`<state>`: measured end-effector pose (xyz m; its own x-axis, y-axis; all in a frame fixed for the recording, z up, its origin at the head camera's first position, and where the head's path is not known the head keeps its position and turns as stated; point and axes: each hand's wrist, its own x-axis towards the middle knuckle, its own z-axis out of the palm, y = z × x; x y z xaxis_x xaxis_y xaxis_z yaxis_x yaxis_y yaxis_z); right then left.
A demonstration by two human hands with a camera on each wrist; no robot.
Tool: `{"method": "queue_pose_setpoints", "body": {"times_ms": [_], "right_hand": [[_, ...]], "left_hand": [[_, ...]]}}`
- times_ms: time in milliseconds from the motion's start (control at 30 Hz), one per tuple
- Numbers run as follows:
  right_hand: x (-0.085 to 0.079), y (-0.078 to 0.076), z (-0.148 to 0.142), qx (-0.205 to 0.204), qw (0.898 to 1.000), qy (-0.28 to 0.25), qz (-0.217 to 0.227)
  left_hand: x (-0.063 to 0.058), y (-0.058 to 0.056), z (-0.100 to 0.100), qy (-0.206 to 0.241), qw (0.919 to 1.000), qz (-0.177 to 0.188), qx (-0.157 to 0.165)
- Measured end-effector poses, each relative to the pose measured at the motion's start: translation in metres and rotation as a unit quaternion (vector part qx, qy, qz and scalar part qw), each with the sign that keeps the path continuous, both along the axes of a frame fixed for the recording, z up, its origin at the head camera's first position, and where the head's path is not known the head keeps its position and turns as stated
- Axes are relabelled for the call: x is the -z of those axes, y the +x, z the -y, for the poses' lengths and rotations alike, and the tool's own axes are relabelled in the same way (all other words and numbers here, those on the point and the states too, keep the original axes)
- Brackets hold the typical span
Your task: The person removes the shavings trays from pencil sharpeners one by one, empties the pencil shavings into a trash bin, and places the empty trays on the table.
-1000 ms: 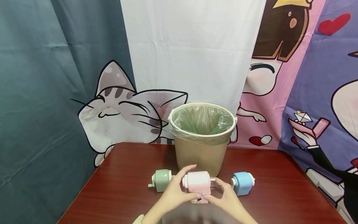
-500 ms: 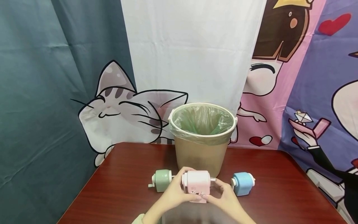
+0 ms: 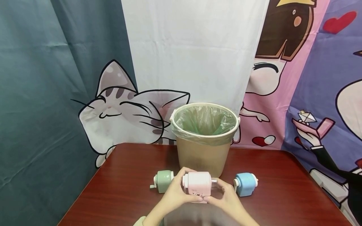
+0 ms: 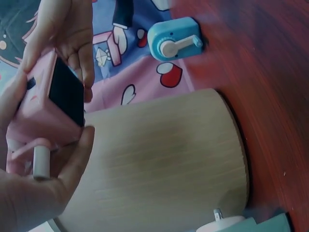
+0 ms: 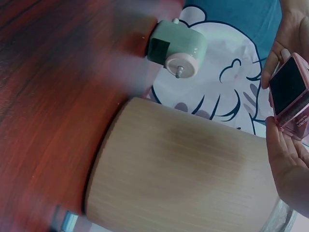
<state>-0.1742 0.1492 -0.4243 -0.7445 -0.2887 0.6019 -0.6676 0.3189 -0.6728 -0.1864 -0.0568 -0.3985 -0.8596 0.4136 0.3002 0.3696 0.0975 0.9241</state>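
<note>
In the head view a pink pencil sharpener [image 3: 198, 185] is held up in front of the bin by both hands. My left hand [image 3: 175, 193] grips its left side, thumb on the lower front and fingers reaching over the back. My right hand [image 3: 226, 196] holds the right side, its thumb meeting the left thumb below the printed front. The left wrist view shows the pink crank with a white knob [image 4: 42, 162] beside my left hand and a dark base. A green sharpener [image 3: 165, 181] stands left of the hands, a blue one [image 3: 246, 184] to the right.
A beige bin [image 3: 202, 155] lined with a clear greenish bag stands directly behind the hands on the reddish-brown table [image 3: 113, 194]. A cartoon-printed cloth [image 3: 183, 47] hangs behind the table. The sharpeners flank the hands closely.
The pink sharpener has tilted a little, and its lower front is now more covered by the thumbs. It has shifted slightly left. Both hands keep their hold; the other sharpeners stay put.
</note>
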Motion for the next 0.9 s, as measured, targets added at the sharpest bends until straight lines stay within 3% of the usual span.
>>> {"method": "queue_pose_setpoints", "body": {"times_ms": [133,400,467,600,767,900], "right_hand": [[-0.005,0.002,0.000,0.010,1.000,0.007,-0.016],[-0.010,0.005,-0.005,0.009,0.999,0.050,-0.019],[-0.011,0.005,-0.003,0.017,0.998,0.050,-0.017],[-0.012,0.005,0.001,0.047,0.997,0.049,-0.022],[-0.015,0.006,0.004,0.086,0.993,0.059,-0.061],[-0.018,0.006,0.004,0.089,0.990,0.068,-0.088]], "left_hand": [[0.000,0.002,-0.001,0.001,1.0000,-0.004,-0.005],[-0.001,-0.008,0.007,0.033,0.9952,-0.024,0.089],[-0.001,-0.009,0.008,0.035,0.9952,-0.026,0.087],[-0.003,-0.006,0.006,0.026,0.9982,-0.019,0.051],[-0.007,0.000,0.003,0.010,0.9999,-0.007,0.009],[-0.009,0.003,0.003,0.005,1.0000,-0.002,0.000]]}}
